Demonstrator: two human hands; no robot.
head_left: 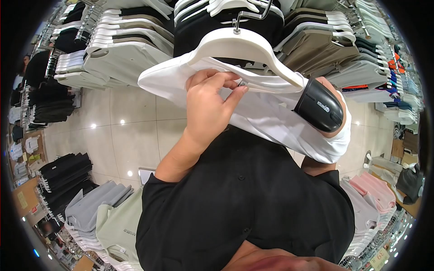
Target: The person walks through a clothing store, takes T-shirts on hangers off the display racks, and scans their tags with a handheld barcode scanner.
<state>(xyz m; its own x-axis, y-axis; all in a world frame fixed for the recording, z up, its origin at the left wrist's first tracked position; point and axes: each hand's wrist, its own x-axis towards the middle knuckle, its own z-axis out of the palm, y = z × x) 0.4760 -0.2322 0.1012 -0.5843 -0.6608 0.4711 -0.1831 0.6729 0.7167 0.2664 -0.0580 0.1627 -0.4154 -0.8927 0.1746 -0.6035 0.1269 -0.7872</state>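
A white shirt (266, 117) hangs on a white hanger (235, 38), whose metal hook meets a rack arm at the top centre. At the collar, my left hand (208, 101) has thumb and fingers pinched on a small tag (242, 83). My right hand (344, 108) is at the shirt's right side, wrapped round a black handheld scanner (320, 106); most of its fingers are hidden behind the scanner. White fabric drapes over the right wrist and forearm.
Racks of light shirts (124, 63) and brown shirts (321, 52) flank the hanger. Behind it hang black garments (226, 29). Lower down are a pale green shirt (120, 226), dark garments (65, 176) and pink garments (373, 192). Tiled floor (133, 144) shows between racks.
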